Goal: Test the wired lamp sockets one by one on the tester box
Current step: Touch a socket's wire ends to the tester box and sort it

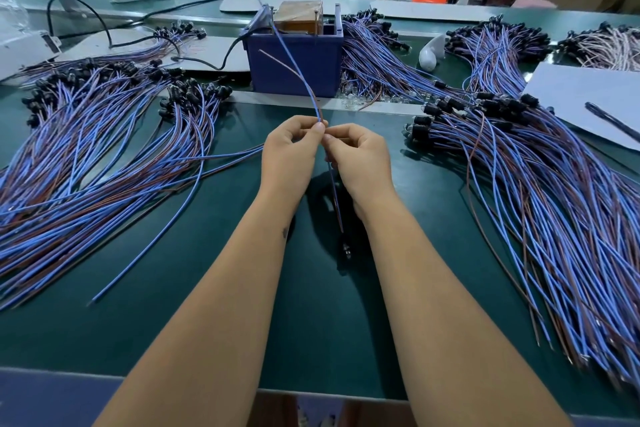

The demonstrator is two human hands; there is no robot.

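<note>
Just in front of the blue tester box (294, 61), both hands meet over the green table (207, 270): the left hand (289, 152) and right hand (360, 158) each pinch one blue-and-brown wire pair (301, 74), whose free ends rise toward the box while its black socket (346, 248) dangles below (between the forearms). Heaps of wired sockets lie left of the box (104, 135) and right of it (536, 163).

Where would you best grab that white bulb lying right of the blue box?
Probably around the white bulb's narrow neck, coming from above. It lies tilted on the green table between wire bundles, so only its top side looks free; the rounded end seems harder to pinch.
</note>
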